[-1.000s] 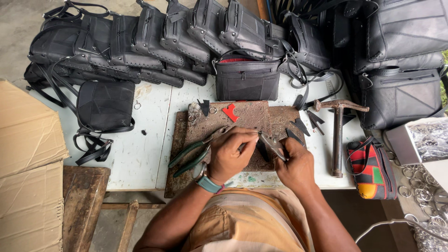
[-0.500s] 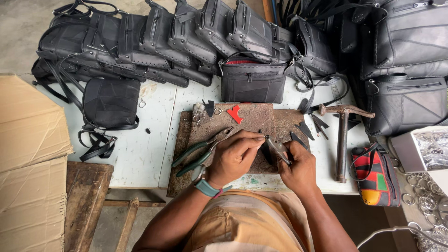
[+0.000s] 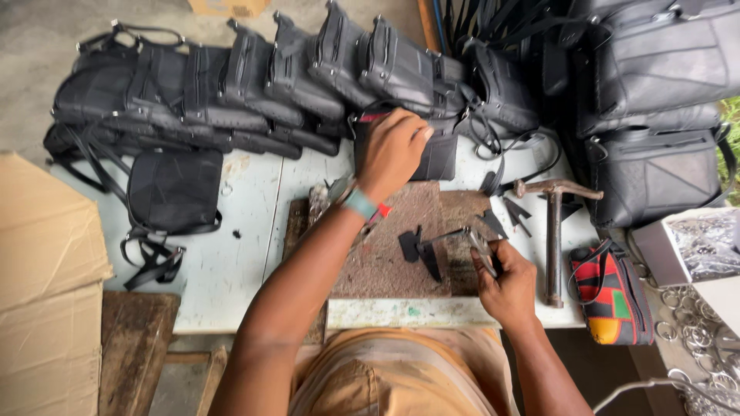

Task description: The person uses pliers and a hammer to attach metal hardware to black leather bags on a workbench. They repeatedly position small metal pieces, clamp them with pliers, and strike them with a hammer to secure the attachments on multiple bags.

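Black leather, matte and creased, fills the far edge of the scene: a row of bags (image 3: 254, 85) leans in an overlapping line, with larger boxier ones (image 3: 655, 85) stacked at the right. The left hand (image 3: 391, 150) reaches forward with fingers curled over the top rim of a small open-mouthed black bag (image 3: 439, 154) standing just beyond the work board (image 3: 385, 254); whether it actually grips the rim cannot be told. A teal band circles that wrist. The right hand (image 3: 505, 281) is closed around the handles of slim metal pliers (image 3: 474, 243), whose tips hold a small dark leather strip (image 3: 416, 248) lying on the board. That board is rough, speckled brown and worn. Beside it lies a hammer (image 3: 555, 231) with a rusty head and long shaft, among small black offcuts. A flat black pouch (image 3: 173, 192) with a looped strap rests on the pale, scuffed painted table (image 3: 247, 246). A red, yellow and green woven pouch (image 3: 613, 296) sits at the table's right end, near a box of shiny metal rings (image 3: 705, 254). Cardboard (image 3: 46, 293) stands at the left, over a bare concrete floor.
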